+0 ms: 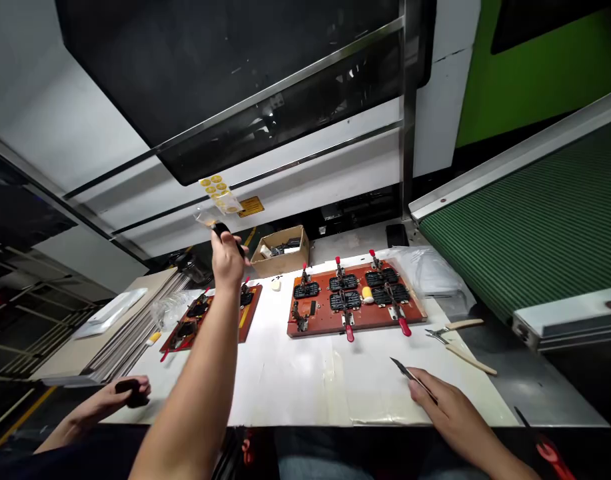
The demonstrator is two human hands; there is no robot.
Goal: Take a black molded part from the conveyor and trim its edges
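My left hand is raised above the white table and grips a small black part, which has a bit of clear plastic at its upper end. My right hand rests near the table's front edge, closed on a thin dark blade that points left. A red fixture board with black parts and red-handled clamps lies beyond the right hand. A second red board lies below the raised left hand.
Another person's hand holds a black piece at the front left. A cardboard box stands at the back. Cutters with pale handles and plastic bags lie right. A green conveyor belt runs at right, with stacked grey sheets left.
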